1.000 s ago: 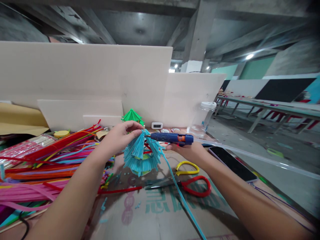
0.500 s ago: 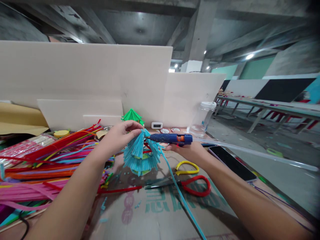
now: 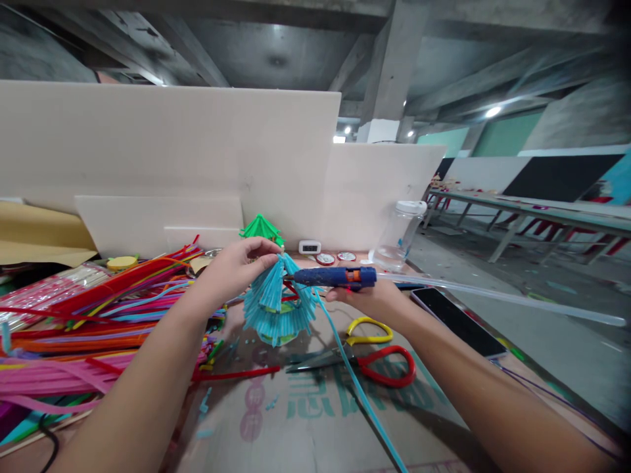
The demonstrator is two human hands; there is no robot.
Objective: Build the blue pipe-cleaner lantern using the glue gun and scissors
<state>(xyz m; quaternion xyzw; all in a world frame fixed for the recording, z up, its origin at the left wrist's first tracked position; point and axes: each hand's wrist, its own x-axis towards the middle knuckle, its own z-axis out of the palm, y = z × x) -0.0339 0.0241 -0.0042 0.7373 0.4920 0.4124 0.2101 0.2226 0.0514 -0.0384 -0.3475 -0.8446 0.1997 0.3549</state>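
Now the right hand (image 3: 367, 299) is closed around the blue glue gun (image 3: 335, 278). Over the last second it has sunk a little and slid slightly leftward, so the nozzle sits right against the upper side of the blue fringed cone (image 3: 279, 305). I read that as glue work going on near its tip. The left hand (image 3: 236, 266) has not shifted: its fingertips pinch the cone's top, keeping it upright above the cardboard sheet (image 3: 305, 420) on the worktop, just beyond the red-handled scissors (image 3: 389, 364). The clear glue stick (image 3: 493, 299) trailing from the gun's back shows longer than before. The fringe covers the nozzle's very end, so I cannot see it or tell whether glue is coming out. The trigger finger is hidden under the gun body. Whether the cone's base rests on the cardboard or hangs just clear is hard to make out, and the pile of pipe cleaners (image 3: 98, 315) runs off the left edge.
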